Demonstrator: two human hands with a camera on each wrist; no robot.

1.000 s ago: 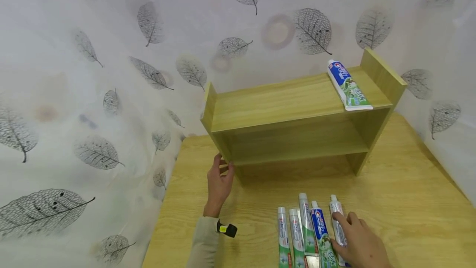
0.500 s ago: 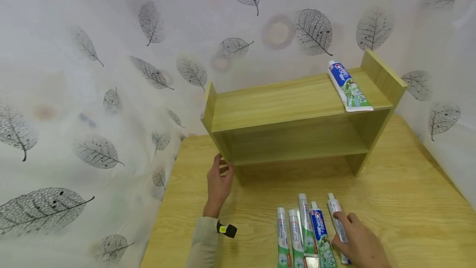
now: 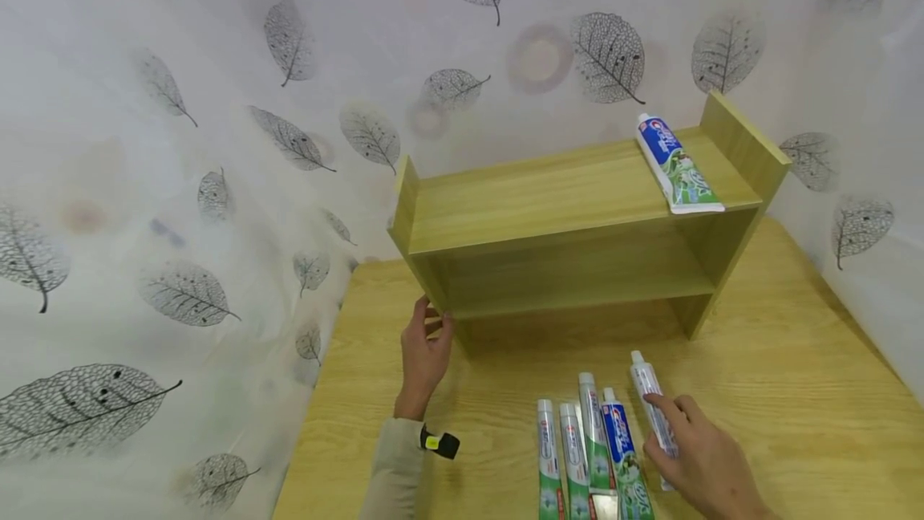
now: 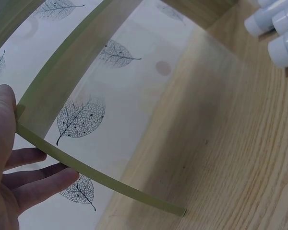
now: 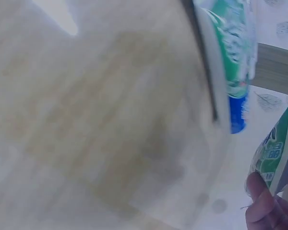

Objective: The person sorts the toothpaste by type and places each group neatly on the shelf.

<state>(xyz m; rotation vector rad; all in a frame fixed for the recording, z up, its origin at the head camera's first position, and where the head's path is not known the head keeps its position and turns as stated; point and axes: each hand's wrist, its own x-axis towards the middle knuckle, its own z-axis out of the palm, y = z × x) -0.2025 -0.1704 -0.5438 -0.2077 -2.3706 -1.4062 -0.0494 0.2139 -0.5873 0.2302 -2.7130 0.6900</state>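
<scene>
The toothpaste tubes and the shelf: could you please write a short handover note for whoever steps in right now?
Left hand: holds the lower left front corner of the wooden shelf, fingers curled round its side panel.
Right hand: grips the rightmost toothpaste tube, its cap end slightly ahead of the row.
Done: one blue toothpaste tube lies on the shelf's top board, at its right end.
Left: four more tubes lie side by side on the table in front of the shelf, plus the one in hand. The shelf's middle board looks bare.
</scene>
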